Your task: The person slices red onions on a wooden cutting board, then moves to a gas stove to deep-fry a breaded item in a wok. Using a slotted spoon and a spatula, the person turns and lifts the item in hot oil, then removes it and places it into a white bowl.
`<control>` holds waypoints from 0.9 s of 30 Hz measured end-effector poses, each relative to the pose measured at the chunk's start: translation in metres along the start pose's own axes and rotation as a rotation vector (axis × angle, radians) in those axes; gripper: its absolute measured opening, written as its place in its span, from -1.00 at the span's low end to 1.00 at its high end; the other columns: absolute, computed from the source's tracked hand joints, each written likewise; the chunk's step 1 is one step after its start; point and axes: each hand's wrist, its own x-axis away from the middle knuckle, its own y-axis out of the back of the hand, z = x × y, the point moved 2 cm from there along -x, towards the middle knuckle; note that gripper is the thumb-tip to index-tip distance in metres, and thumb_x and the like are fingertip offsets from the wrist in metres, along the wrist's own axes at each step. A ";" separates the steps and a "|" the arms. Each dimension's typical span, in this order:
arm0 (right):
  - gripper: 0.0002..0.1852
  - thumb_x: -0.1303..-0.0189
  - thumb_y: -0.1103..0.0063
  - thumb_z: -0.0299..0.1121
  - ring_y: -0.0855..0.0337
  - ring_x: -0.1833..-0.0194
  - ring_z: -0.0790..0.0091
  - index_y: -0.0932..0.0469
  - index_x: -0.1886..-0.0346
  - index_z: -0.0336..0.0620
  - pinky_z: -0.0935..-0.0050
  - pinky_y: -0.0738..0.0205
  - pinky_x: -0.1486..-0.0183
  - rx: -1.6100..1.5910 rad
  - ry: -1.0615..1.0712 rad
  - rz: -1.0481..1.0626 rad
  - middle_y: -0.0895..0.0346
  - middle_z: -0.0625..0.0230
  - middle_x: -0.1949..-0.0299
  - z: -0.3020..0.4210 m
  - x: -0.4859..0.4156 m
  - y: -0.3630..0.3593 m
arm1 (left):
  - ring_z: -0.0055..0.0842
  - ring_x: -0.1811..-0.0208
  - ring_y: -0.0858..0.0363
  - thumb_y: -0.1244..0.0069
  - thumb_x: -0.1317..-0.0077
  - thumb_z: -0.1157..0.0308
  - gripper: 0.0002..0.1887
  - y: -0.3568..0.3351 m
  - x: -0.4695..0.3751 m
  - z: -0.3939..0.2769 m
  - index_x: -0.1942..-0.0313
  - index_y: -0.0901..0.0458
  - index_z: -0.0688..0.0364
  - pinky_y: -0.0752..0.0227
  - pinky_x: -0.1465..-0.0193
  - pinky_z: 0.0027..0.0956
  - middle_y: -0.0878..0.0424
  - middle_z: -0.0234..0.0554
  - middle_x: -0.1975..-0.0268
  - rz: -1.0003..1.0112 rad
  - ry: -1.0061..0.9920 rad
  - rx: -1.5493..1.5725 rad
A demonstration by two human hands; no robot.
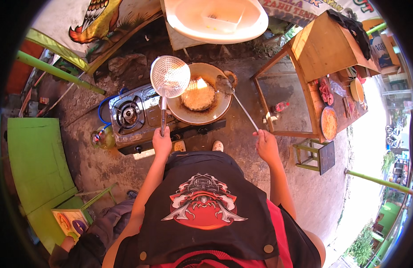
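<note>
A wide metal wok [213,112] sits on the right burner of a two-burner gas stove [147,100]. Pale golden food [198,97] is bubbling in oil at its middle. My left hand [162,143] grips the handle of a round perforated skimmer [170,75], raised over the wok's left rim. In my right hand [267,144] is the long handle of a metal spatula [245,109]. The dark blade rests inside the wok near its right loop handle [231,77]. The food hides the wok's bottom.
The stove's left burner [128,114] is bare, with a blue gas hose beside it. A large white basin [216,20] stands beyond. At right, a wooden stall [347,117] holds a tray of orange food [329,123]. A seated person [109,221] is at lower left.
</note>
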 end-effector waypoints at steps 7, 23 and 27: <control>-0.62 -0.55 0.13 -0.21 -0.64 0.43 0.09 -0.64 0.16 -0.29 0.16 -0.48 0.26 -0.123 -0.087 -0.007 -0.59 0.13 0.54 -0.001 -0.011 -0.038 | -0.34 0.24 -0.63 -0.08 -0.45 0.06 -0.54 -0.001 -0.002 0.006 0.03 -0.63 0.38 -0.47 0.06 -0.25 -0.69 -0.02 0.28 -0.005 -0.009 -0.012; -0.65 -0.50 0.09 -0.22 -0.67 0.11 -0.23 -0.65 0.19 -0.25 -0.06 -0.51 0.03 0.178 0.101 -0.177 -0.68 -0.12 0.22 -0.005 -0.023 -0.078 | -0.33 0.26 -0.61 -0.10 -0.44 0.09 -0.57 0.000 -0.003 0.013 0.05 -0.65 0.36 -0.47 0.08 -0.24 -0.68 -0.01 0.30 -0.040 -0.021 -0.003; -0.64 -0.50 0.08 -0.21 -0.67 0.11 -0.22 -0.66 0.19 -0.24 -0.04 -0.51 0.02 0.144 0.030 -0.113 -0.68 -0.12 0.23 -0.012 -0.022 -0.087 | -0.35 0.29 -0.60 -0.10 -0.44 0.09 -0.57 0.001 -0.002 0.011 0.07 -0.65 0.36 -0.47 0.12 -0.25 -0.67 -0.05 0.33 -0.029 -0.003 -0.012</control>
